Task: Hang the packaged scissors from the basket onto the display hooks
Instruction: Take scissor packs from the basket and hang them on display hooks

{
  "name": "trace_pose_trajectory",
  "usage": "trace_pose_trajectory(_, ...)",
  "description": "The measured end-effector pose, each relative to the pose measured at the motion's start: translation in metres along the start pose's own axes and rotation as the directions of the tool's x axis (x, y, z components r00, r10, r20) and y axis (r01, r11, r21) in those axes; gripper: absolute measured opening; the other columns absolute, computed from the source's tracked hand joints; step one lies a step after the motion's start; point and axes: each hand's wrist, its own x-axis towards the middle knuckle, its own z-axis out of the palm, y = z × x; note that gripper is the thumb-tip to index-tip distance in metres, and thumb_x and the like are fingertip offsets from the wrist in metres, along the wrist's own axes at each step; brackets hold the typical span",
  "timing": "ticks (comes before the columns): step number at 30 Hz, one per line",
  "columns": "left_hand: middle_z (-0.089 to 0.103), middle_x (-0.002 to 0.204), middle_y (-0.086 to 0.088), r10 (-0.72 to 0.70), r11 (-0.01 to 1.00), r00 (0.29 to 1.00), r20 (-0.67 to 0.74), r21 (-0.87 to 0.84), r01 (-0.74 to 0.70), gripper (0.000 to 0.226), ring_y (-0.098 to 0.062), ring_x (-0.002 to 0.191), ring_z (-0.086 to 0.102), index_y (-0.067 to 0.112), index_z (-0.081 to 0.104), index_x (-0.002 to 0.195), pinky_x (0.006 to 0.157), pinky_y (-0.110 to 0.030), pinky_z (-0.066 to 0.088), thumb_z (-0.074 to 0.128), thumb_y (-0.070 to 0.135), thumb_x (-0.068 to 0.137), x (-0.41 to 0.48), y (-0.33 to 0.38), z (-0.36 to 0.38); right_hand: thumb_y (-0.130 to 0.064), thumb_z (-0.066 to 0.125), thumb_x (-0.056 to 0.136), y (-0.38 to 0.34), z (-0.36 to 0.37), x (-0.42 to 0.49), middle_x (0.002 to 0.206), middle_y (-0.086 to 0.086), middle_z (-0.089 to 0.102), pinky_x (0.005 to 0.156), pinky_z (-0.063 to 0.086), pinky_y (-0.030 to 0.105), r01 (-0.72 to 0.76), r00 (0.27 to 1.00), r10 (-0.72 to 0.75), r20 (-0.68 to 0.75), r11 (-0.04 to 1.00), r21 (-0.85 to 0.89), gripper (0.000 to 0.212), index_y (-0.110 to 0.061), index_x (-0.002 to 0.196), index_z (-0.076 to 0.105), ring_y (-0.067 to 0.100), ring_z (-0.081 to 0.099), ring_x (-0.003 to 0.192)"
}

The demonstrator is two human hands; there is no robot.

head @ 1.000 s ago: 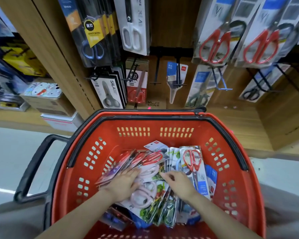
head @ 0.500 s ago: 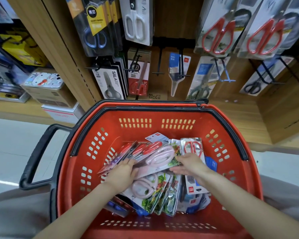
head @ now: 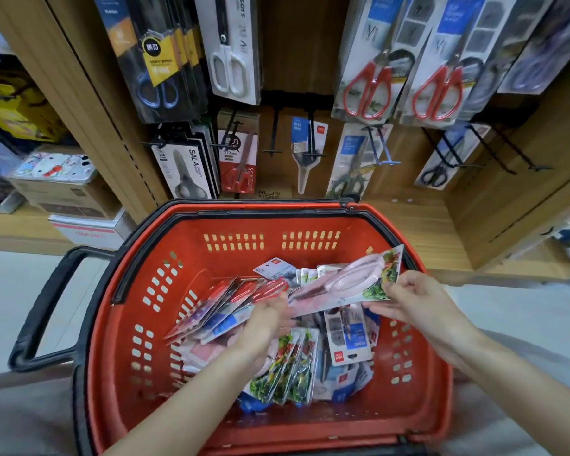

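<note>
A red basket (head: 418,373) in front of me holds several packaged scissors (head: 297,360) in a loose pile. My right hand (head: 412,299) pinches one end of a pack of pink scissors (head: 346,284) and holds it tilted above the pile. My left hand (head: 267,319), blurred, is under the other end of that pack, over the red-handled packs (head: 231,301); I cannot tell whether it grips anything. Black display hooks (head: 273,133) stick out of the wooden panel beyond the basket.
Packs of scissors hang on the wall: red-handled ones (head: 369,90) top right, white ones (head: 229,54) top centre, black ones (head: 185,169) lower left. Boxes (head: 63,185) sit on a low shelf at the left. The basket's black handle (head: 43,311) juts left.
My right hand has lifted the pink pack up and to the right, out of the pile. My left hand has shifted right beneath it.
</note>
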Motion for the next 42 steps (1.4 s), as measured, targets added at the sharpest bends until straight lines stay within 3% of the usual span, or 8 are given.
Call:
trace_pose_trajectory(7,0.054,0.124,-0.020,-0.071,0.868,0.994,-0.078,-0.496,0.024,0.039,-0.031,0.109,0.057,0.000,0.044,0.129,0.102,-0.041,0.044,0.053,0.010,0.093,-0.020,0.025,0.017,-0.013,0.055,0.093,0.005,0.003,-0.023,0.074,0.014,0.040,0.080,0.058,0.033,0.235,0.971,-0.229,-0.070,0.967,0.100,0.019,-0.007,0.081,0.042,0.018,0.063,0.064)
trace_pose_trajectory(10,0.053,0.127,-0.023,-0.028,0.759,0.998,0.062,-0.648,0.062,0.041,-0.032,0.111,0.057,0.000,0.041,0.133,0.102,-0.043,0.044,0.050,0.018,0.097,-0.027,0.037,0.014,-0.042,0.073,0.074,0.004,0.003,-0.032,0.081,0.024,0.048,0.080,0.058,0.031,0.259,0.965,-0.264,0.004,0.949,0.179,0.053,-0.001,0.078,0.039,0.032,0.052,0.079)
trace_pose_trajectory(14,0.064,0.105,-0.016,0.033,0.667,0.999,0.019,-0.745,-0.008,0.011,-0.024,0.093,0.062,0.002,0.055,0.103,0.078,-0.037,0.051,0.046,0.003,0.097,-0.036,0.048,0.012,-0.008,0.055,0.092,0.018,0.014,-0.042,0.083,0.037,0.054,0.087,0.056,0.034,0.198,0.975,-0.207,0.077,0.974,0.112,0.027,0.012,0.087,0.037,0.031,0.068,0.091)
trace_pose_trajectory(20,0.068,0.112,-0.005,0.187,0.777,0.954,-0.232,-0.560,-0.289,0.031,-0.020,0.100,0.065,0.012,0.055,0.122,0.075,-0.033,0.054,0.047,-0.002,0.095,-0.043,0.039,-0.008,-0.014,0.053,0.094,0.028,0.021,-0.052,0.107,0.019,0.067,0.080,0.057,0.027,0.025,0.945,-0.008,0.327,0.999,-0.047,0.023,0.001,0.110,0.049,0.020,0.071,0.091)
trace_pose_trajectory(23,0.070,0.111,-0.001,0.306,0.824,0.906,-0.291,-0.395,-0.406,0.029,-0.019,0.100,0.067,0.018,0.058,0.120,0.085,-0.038,0.054,0.050,0.003,0.096,-0.052,0.042,-0.021,-0.026,0.053,0.095,0.025,0.019,-0.047,0.104,0.008,0.063,0.082,0.057,0.030,-0.063,0.964,0.114,0.241,0.976,-0.208,0.029,-0.006,0.113,0.045,0.016,0.070,0.088)
trace_pose_trajectory(28,0.071,0.108,0.001,0.496,0.819,0.827,-0.263,-0.173,-0.547,0.025,-0.021,0.102,0.067,0.017,0.061,0.115,0.088,-0.044,0.053,0.051,0.006,0.096,-0.067,0.051,-0.033,-0.029,0.055,0.093,0.001,0.022,-0.032,0.118,-0.006,0.049,0.085,0.040,0.015,0.228,0.971,-0.235,0.036,0.876,-0.426,0.042,-0.015,0.129,0.038,0.007,0.052,0.105)
trace_pose_trajectory(34,0.073,0.103,0.004,0.612,0.789,0.784,-0.099,0.006,-0.615,0.026,-0.017,0.096,0.068,0.021,0.064,0.108,0.081,-0.033,0.057,0.054,0.003,0.091,-0.078,0.060,-0.028,-0.020,0.052,0.096,-0.036,0.058,-0.022,0.108,-0.007,0.062,0.067,0.051,0.014,0.343,0.934,-0.324,0.152,0.930,-0.128,0.025,-0.015,0.120,0.049,-0.004,0.065,0.084)
trace_pose_trajectory(42,0.072,0.101,0.010,0.708,0.685,0.706,0.021,0.222,-0.694,0.025,-0.010,0.094,0.067,0.026,0.066,0.107,0.084,-0.040,0.054,0.058,0.008,0.090,-0.073,0.061,-0.024,-0.014,0.055,0.093,-0.021,0.055,-0.017,0.104,-0.005,0.072,0.080,0.053,0.024,0.411,0.909,-0.414,0.037,0.908,0.081,0.018,-0.021,0.106,0.065,0.010,0.067,0.098)
